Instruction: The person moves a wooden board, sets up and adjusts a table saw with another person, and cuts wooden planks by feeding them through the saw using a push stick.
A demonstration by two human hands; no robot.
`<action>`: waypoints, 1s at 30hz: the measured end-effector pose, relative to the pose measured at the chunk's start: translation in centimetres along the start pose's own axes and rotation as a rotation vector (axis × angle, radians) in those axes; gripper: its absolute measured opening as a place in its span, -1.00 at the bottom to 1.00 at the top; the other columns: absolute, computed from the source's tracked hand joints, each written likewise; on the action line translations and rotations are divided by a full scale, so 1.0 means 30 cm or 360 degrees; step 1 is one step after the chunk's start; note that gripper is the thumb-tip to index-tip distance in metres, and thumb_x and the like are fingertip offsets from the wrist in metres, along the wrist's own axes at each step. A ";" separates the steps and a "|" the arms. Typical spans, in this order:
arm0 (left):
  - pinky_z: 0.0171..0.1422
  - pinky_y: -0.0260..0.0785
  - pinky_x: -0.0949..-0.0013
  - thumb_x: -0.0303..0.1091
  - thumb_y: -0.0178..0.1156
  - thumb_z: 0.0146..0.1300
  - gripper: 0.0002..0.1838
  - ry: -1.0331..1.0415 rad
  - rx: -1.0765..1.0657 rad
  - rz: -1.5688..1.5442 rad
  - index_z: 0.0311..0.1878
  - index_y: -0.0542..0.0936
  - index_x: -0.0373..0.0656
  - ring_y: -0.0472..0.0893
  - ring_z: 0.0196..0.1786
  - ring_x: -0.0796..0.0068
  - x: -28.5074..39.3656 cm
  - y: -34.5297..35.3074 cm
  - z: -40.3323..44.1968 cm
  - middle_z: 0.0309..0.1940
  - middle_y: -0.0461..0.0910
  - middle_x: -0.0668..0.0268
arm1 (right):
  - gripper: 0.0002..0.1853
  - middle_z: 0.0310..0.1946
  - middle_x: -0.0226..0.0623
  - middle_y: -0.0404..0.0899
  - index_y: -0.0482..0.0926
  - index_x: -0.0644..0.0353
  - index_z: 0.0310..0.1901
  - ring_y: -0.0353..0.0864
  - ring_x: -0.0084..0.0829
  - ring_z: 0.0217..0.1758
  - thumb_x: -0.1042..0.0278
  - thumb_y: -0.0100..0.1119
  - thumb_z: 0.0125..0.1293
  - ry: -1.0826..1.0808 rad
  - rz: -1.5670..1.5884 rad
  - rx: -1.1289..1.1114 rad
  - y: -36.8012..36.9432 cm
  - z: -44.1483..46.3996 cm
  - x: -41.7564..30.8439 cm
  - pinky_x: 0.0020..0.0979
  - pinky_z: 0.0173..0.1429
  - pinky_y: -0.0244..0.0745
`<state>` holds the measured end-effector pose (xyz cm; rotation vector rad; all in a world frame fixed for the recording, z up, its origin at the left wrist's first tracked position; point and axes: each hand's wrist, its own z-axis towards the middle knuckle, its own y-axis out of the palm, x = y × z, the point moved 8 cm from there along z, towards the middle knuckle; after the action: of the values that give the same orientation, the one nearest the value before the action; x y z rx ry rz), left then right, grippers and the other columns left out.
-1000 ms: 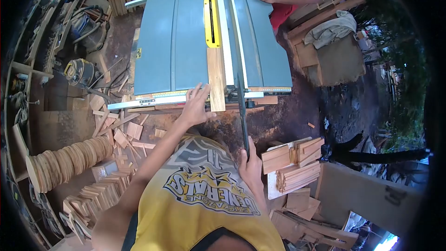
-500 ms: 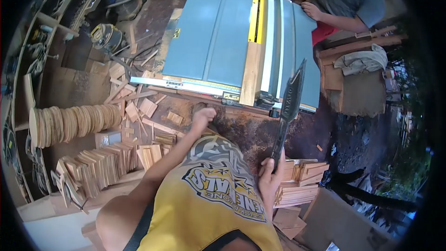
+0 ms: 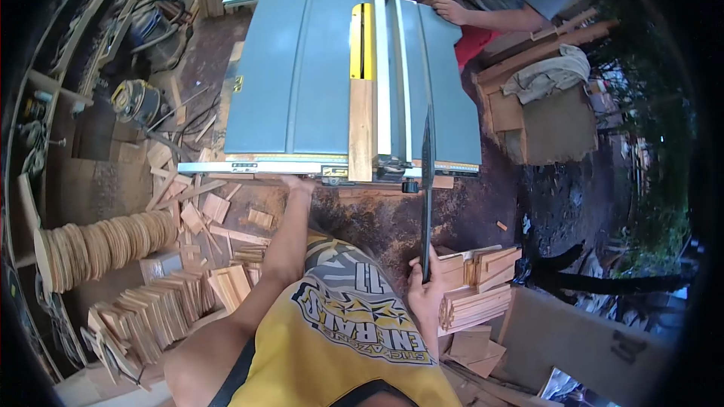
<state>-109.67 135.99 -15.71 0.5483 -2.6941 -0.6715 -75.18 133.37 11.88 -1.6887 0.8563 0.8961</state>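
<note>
A table saw (image 3: 260, 83) with a blue-grey top stands in front of me. A wood strip (image 3: 362, 124) lies along its fence (image 3: 381, 68), its far end at the yellow blade insert (image 3: 356, 45). My left hand (image 3: 297, 184) is at the saw's front rail (image 3: 260, 168), its fingers hidden at the edge. In my right hand (image 3: 424, 283) is a long black push stick (image 3: 427, 196), held upright, with its tip over the right part of the saw top.
A co-worker's hand (image 3: 450, 10) rests at the saw's far right corner. Stacked wood pieces (image 3: 483, 294) lie to my right, and round wooden discs (image 3: 105, 249) to my left. Offcuts (image 3: 215, 207) litter the floor. A shop vacuum (image 3: 136, 102) stands at left.
My left hand has moved forward from near my knee to the saw's front rail. The push stick has turned edge-on to me. The view has shifted, so the saw appears further left.
</note>
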 end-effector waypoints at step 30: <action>0.54 -0.17 -0.03 -0.21 0.42 -0.07 -0.11 0.1886 -0.1786 0.2923 0.32 0.25 -0.37 0.27 0.35 0.15 -0.073 0.434 -0.544 0.24 0.36 0.01 | -0.25 -0.40 -0.08 0.45 0.17 0.26 0.37 0.51 -0.10 -0.48 0.67 0.04 0.04 -0.0289 -0.0983 -0.0334 0.152 -0.158 -0.286 -0.22 -0.43 0.46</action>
<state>-105.26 141.34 4.08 -1.2306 -0.6156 -0.6332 -82.42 128.75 18.45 -1.8614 0.0945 0.7045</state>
